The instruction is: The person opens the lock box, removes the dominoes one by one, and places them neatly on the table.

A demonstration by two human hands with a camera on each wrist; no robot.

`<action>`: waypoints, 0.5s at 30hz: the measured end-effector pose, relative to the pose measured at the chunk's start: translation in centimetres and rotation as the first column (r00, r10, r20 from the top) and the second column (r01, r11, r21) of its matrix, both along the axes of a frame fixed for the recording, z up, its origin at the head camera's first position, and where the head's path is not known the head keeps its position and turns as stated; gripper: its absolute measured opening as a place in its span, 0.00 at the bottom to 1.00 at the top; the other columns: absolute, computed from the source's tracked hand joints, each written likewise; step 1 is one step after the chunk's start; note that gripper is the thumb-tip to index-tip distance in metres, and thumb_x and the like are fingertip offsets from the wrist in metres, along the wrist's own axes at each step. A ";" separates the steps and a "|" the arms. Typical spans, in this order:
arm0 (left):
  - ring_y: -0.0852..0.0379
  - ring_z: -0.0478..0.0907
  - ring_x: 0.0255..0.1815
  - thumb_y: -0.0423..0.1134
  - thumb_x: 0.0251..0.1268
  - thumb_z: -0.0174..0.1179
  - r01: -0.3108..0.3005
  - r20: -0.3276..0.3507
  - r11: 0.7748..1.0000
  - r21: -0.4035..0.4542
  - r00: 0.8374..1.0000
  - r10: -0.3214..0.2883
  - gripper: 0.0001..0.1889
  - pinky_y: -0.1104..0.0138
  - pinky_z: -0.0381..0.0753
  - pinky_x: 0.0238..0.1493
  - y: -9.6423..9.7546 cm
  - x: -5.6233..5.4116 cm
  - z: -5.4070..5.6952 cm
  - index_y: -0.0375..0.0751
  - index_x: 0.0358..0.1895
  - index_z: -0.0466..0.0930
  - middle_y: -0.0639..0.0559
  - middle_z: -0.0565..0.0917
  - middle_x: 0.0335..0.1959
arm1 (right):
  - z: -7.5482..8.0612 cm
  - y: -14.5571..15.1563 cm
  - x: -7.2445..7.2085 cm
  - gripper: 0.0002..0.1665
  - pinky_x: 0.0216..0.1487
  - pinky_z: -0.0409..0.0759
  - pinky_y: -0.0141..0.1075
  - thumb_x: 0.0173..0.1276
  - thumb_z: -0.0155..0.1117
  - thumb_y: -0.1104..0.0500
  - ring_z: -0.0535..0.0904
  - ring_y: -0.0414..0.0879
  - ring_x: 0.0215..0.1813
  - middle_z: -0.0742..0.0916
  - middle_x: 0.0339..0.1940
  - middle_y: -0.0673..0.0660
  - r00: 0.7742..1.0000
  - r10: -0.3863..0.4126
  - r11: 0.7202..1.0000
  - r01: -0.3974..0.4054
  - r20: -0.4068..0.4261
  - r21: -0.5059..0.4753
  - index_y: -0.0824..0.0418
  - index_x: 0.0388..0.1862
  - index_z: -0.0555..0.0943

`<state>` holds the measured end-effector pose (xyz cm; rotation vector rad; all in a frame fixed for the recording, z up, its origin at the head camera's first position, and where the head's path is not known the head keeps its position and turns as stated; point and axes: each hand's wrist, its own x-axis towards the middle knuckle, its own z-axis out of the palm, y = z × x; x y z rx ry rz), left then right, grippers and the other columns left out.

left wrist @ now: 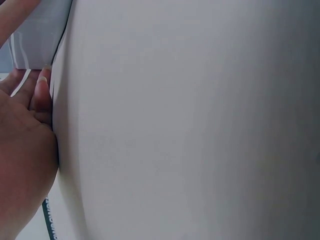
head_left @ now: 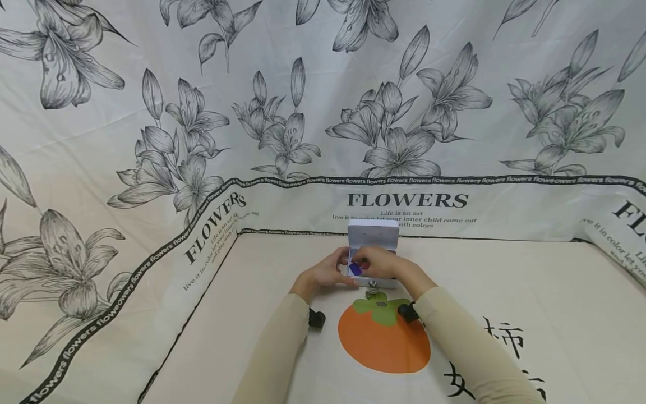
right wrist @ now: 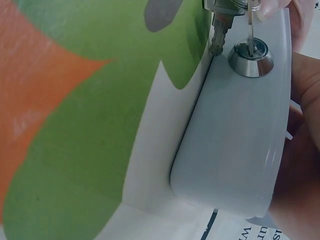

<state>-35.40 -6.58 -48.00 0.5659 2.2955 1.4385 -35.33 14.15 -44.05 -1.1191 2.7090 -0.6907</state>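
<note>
A small white metal cash box point(head_left: 386, 282) stands on the table with its lid point(head_left: 373, 233) raised at the back. My left hand point(head_left: 327, 271) grips the box's left end, thumb along the front and fingers at the side. In the left wrist view, the left hand point(left wrist: 25, 115) reaches to the box's pale wall point(left wrist: 37, 42). My right hand point(head_left: 378, 262) reaches down into the box, its curled fingers pinching a small purple thing point(head_left: 355, 270). Keys point(right wrist: 218, 40) hang at the box's round lock point(right wrist: 251, 59), one key inserted. The box's inside is mostly hidden by the right hand.
The pale tablecloth point(head_left: 282, 252) carries a printed orange persimmon point(head_left: 383, 348) in front of the box and black characters point(head_left: 507, 336) at the right. A flower-printed curtain point(head_left: 282, 205) stands close behind the box and along the left side.
</note>
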 end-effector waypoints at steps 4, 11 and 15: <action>0.52 0.68 0.64 0.33 0.50 0.79 0.003 0.000 1.000 -0.004 1.000 -0.003 0.51 0.53 0.62 0.71 0.0 0.0 -0.1 0.49 0.79 0.59 0.48 0.74 0.61 | -0.2 -0.1 -0.2 0.15 0.45 0.77 0.40 0.61 0.71 0.69 0.78 0.49 0.40 0.86 0.38 0.58 1.000 0.002 1.000 -0.002 -0.009 -0.006 0.66 0.48 0.87; 0.54 0.68 0.63 0.34 0.51 0.78 0.017 -0.019 1.000 -0.020 1.000 -0.017 0.52 0.55 0.63 0.70 0.0 0.0 0.0 0.48 0.79 0.57 0.49 0.74 0.61 | -0.3 -0.4 -0.1 0.18 0.48 0.79 0.40 0.62 0.73 0.66 0.80 0.49 0.43 0.86 0.43 0.59 0.999 -0.031 0.999 0.031 -0.021 0.012 0.67 0.52 0.86; 0.53 0.69 0.63 0.34 0.51 0.78 0.018 -0.022 1.000 -0.018 1.000 -0.018 0.51 0.56 0.64 0.69 0.0 0.1 0.2 0.47 0.79 0.58 0.48 0.74 0.61 | -0.6 -0.5 -0.3 0.16 0.47 0.80 0.40 0.61 0.74 0.65 0.81 0.48 0.41 0.87 0.40 0.57 0.999 -0.036 0.999 0.037 -0.031 0.015 0.66 0.49 0.87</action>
